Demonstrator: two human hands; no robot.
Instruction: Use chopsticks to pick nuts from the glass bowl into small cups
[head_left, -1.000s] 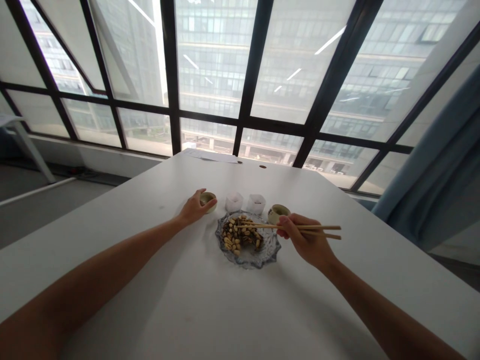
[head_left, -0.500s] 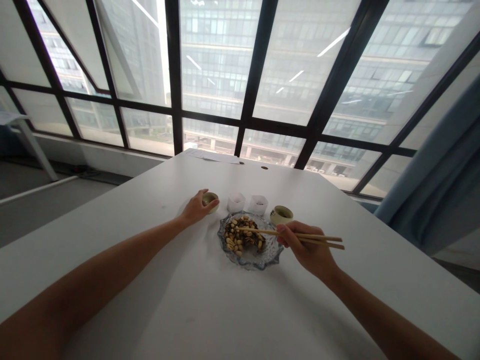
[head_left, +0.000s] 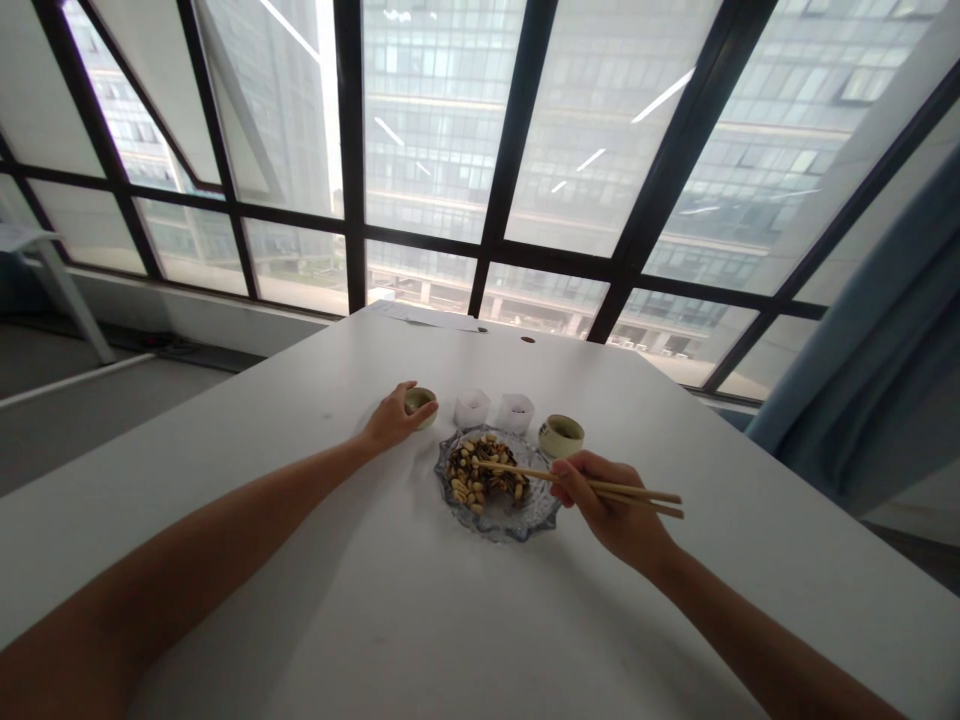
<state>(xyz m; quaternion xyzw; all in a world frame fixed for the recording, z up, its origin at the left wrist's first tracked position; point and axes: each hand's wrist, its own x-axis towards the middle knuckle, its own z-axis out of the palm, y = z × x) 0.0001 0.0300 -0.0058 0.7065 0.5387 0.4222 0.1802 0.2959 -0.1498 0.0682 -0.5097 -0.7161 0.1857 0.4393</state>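
Pointing leftward, long tan wooden chopsticks point(head_left: 525, 471) are pinched by the right hand point(head_left: 621, 518) beside a scalloped clear-glass plate point(head_left: 546, 520), their tips at its cream-and-dark nut heap point(head_left: 466, 485); a round olive-green cup point(head_left: 420, 401) is clasped by the left hand point(head_left: 390, 418).

Tall windows point(head_left: 431, 120) in black frames point(head_left: 350, 150) span the far side, with one sash point(head_left: 154, 75) at the left tilted open; beyond the glass stands a pale multi-storey building point(head_left: 795, 130); streaks of ceiling light point(head_left: 664, 95) reflect in the panes; a blue curtain point(head_left: 862, 370) hangs at the right; a white table point(head_left: 420, 620) reaches toward the windows; at the left, a white-legged piece of furniture point(head_left: 75, 295) stands on grey floor point(head_left: 180, 378), beside a low wall point(head_left: 202, 318).
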